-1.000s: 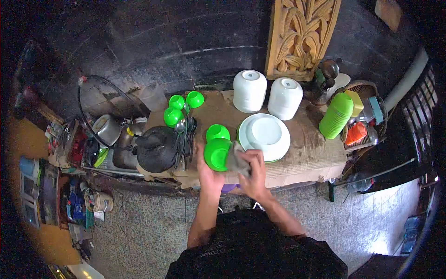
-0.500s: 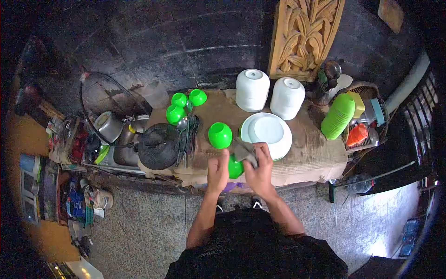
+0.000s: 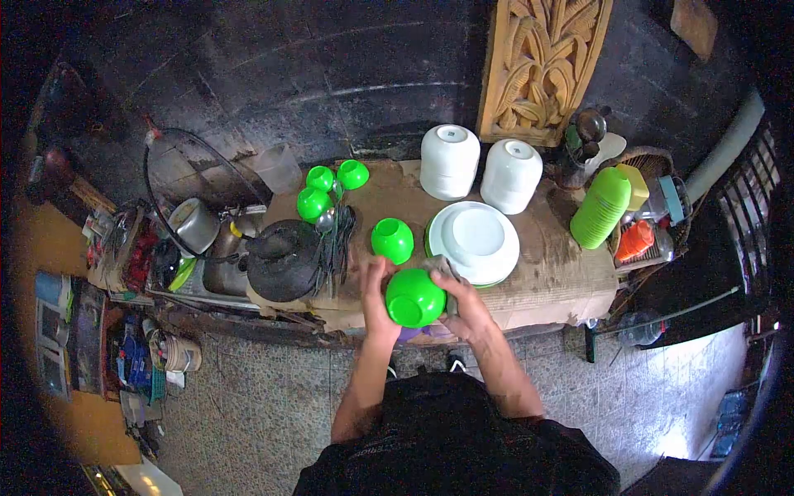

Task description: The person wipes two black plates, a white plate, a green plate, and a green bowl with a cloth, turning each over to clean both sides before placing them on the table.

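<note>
Between my hands is a bright green bowl (image 3: 415,296), its base turned toward me. My left hand (image 3: 378,307) is closed on the bowl's left side, with the thumb at its upper edge. On the other side, my right hand (image 3: 465,307) presses a grey cloth (image 3: 449,273) against the bowl; part of the cloth shows beside the fingers. Just beyond sits another green bowl (image 3: 392,240), upside down on the cardboard. A stack of white plates (image 3: 506,259) lies face down to the right of it.
Two stacks of white bowls (image 3: 450,165) stand at the back. Several small green bowls (image 3: 313,203), spoons (image 3: 326,220) and a dark stone mortar (image 3: 281,273) are on the left, near a sink (image 3: 225,277). At right are stacked green cups (image 3: 601,208) and a wicker basket (image 3: 680,240).
The green bowl in my hands has been turned over, so its outside and base now show instead of being mostly covered. The cloth has shifted to its right side.
</note>
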Demonstrator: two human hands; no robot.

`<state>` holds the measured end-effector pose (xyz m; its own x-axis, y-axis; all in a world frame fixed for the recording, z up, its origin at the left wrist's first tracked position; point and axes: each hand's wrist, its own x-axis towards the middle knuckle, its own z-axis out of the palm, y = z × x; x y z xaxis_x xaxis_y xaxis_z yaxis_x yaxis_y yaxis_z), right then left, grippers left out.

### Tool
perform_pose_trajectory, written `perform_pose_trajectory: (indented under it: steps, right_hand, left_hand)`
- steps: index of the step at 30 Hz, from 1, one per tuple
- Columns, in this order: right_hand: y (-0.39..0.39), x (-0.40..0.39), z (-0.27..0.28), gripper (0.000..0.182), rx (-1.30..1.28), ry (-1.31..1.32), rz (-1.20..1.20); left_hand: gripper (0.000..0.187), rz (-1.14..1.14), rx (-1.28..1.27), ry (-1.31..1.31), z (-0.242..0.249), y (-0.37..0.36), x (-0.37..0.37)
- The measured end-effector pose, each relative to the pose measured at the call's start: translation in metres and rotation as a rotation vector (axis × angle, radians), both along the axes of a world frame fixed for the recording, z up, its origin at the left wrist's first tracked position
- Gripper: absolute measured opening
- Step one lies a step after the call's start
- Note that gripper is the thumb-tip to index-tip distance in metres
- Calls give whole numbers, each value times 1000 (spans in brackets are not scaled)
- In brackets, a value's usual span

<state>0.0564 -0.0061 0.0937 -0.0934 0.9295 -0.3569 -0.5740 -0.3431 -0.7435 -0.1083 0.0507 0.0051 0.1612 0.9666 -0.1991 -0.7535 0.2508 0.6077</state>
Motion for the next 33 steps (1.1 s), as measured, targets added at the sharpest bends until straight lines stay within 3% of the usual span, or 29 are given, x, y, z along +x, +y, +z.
perform_pose_trajectory:
  steps: [2, 3, 4, 6, 7, 12, 14, 18, 20, 21, 22, 24, 25, 29, 33]
  right_hand:
    - [8, 1, -22, 48, -159, 165, -67]
    - [10, 2, -29, 48, -159, 165, -68]
    - [12, 2, -34, 44, -148, 268, -60]
    - [12, 4, -37, 40, -136, 372, -53]
    - [15, 4, -35, 38, -118, 402, -60]
    - [11, 0, -16, 41, -158, 372, -158]
    - [5, -5, -8, 52, -144, 273, -177]
    - [-4, -13, -44, 63, 28, 80, -41]
    - [-5, -22, -48, 31, 90, -306, -66]
    - [-9, -26, -8, 23, 114, -357, -34]
    - [-7, -26, -16, 23, 113, -355, -38]
    - [0, -26, -33, 26, 707, -888, -106]
    - [-2, -27, -28, 28, 712, -935, -107]
    - [4, -24, -42, 32, 843, -1074, -83]
    - [0, -13, -53, 33, 873, -1247, -131]
  left_hand:
    - [30, 246, 352, 293, 53, -17, 19]
    - [47, 206, 534, 356, 54, -15, 16]
    - [47, 205, 534, 355, 58, -13, 10]
    - [71, 52, 1113, 933, 72, -10, -2]
    - [92, 37, 1150, 1002, 77, -11, 0]
    - [83, 54, 979, 923, 60, -13, 11]
    - [75, 83, 693, 732, 61, -19, 15]
    - [65, 191, 574, 793, 48, -10, 12]
    - [60, 257, 527, 933, 43, -6, 7]
    - [62, 209, 451, 855, 43, -6, 5]
    - [62, 205, 453, 855, 38, -3, 4]
    - [67, 239, 215, 656, 29, 2, 7]
    - [66, 226, 94, 515, 29, 0, 10]
    - [56, 44, 29, 229, 52, 1, 10]
    - [52, 244, -25, 368, 36, 23, 7]
